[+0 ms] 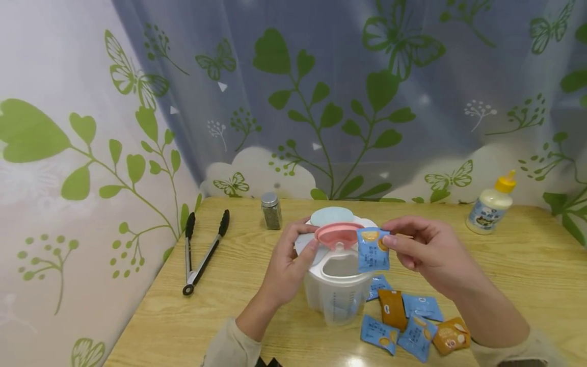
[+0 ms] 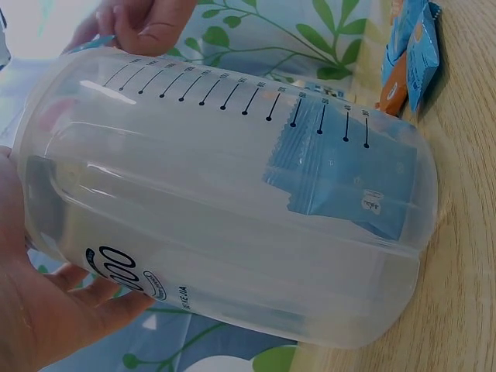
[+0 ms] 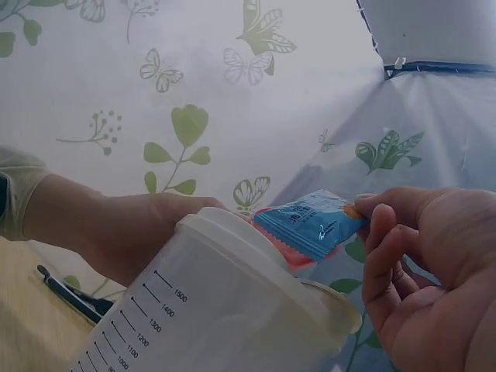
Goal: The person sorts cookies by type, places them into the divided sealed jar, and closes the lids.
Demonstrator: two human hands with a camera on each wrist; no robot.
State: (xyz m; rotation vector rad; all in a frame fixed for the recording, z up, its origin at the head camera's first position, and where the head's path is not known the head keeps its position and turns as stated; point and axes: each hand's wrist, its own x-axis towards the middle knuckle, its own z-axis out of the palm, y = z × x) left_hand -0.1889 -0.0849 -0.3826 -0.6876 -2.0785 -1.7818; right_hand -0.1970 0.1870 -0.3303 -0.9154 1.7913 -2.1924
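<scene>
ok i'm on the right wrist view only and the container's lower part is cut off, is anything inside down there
Observer: Yes, in the left wrist view a blue packet shows through the wall of the container, near its bottom.
Operator: and any more packets lying around outside it
Observer: The head view shows several loose packets, some blue and some brown, on the table to the right of the container.
</scene>
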